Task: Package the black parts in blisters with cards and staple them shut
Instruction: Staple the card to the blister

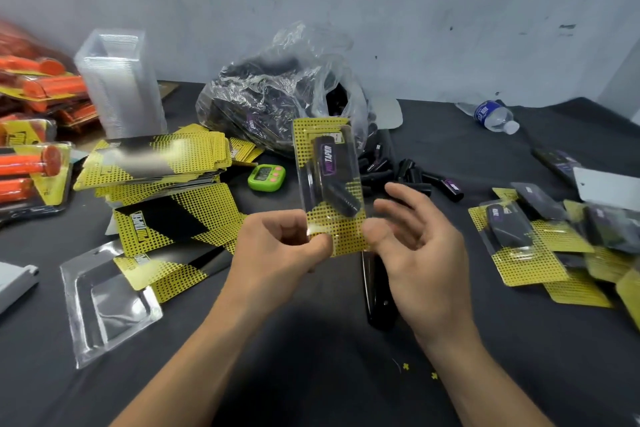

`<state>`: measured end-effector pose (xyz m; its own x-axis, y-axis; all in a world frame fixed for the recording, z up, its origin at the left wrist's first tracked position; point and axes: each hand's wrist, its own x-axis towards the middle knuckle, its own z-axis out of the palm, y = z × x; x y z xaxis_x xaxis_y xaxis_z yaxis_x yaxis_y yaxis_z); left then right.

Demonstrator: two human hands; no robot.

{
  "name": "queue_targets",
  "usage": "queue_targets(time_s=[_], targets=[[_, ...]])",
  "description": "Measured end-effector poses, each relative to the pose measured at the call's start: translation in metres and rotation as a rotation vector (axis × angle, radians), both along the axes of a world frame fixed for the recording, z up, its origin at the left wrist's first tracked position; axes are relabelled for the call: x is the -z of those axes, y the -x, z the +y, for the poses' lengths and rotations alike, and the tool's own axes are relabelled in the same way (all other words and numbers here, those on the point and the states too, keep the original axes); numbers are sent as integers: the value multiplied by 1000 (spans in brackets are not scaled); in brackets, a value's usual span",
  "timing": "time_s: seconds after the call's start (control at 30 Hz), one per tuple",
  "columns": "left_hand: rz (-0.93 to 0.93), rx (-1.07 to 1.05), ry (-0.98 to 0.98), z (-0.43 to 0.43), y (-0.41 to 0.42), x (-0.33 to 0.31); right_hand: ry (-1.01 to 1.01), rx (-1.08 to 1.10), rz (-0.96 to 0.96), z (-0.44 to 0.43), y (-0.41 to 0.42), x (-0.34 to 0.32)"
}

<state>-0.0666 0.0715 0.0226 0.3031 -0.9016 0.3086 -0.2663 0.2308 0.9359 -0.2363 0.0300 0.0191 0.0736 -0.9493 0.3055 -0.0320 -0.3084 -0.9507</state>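
Clear plastic blister with yellow dotted card and black cylindrical part held upright over middle of dark grey table. Left hand pinches its bottom edge. Right hand is loose-fingered, thumb at card's lower right edge. Probably light, flexy, slick: grip flat margin, not bubble.
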Motion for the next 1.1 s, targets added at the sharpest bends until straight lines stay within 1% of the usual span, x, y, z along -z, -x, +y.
queue_targets(time_s=[0.03,0.07,0.13,0.17,0.2,0.23,0.27,0.33,0.37,0.4,0.47,0.53,0.6,0.7,0.77,0.83,0.87,0.9,0.93,1.0,1.03,1.1], targets=[[-93,-50,35,2,1,0,50,23,57,0,1,0],[-195,-86,79,4,3,0,86,-9,100,1,0,0],[-459,-148,172,10,8,0,87,-154,122,5,-4,1],[-594,-170,220,12,10,0,71,-222,99,6,-8,1],[-681,-170,286,14,11,1,47,-277,48,6,-10,-1],[-705,-134,352,16,12,3,8,-316,-31,5,-11,-5],[-663,-65,401,18,11,4,-63,-344,-140,5,-10,-10],[-499,47,429,19,10,2,-344,-414,-419,2,-3,-18],[-459,14,415,19,10,0,-485,-464,-529,1,2,-19],[-447,-58,386,17,11,-1,-580,-525,-580,0,6,-21],[-401,-170,268,11,13,1,-685,-615,-572,2,10,-23],[-208,-86,131,5,15,3,-721,-642,-510,2,11,-20],[-13,23,72,-1,14,8,-706,-633,-455,1,9,-17],[128,55,78,-5,13,7,-675,-619,-435,0,8,-17],[151,52,72,-5,16,4,-674,-606,-448,0,10,-16],[127,-9,67,-2,19,0,-625,-578,-415,1,13,-18],[141,-10,86,-1,21,-3,-562,-562,-383,1,16,-19],[178,36,126,0,24,-8,-479,-547,-350,1,17,-21],[219,123,181,2,27,-13,-380,-524,-318,2,18,-23],[233,298,237,4,35,-23,-189,-434,-232,5,21,-28],[223,331,231,3,41,-29,-101,-359,-169,7,23,-32],[229,284,157,-3,54,-36,12,-195,-4,10,20,-35]])
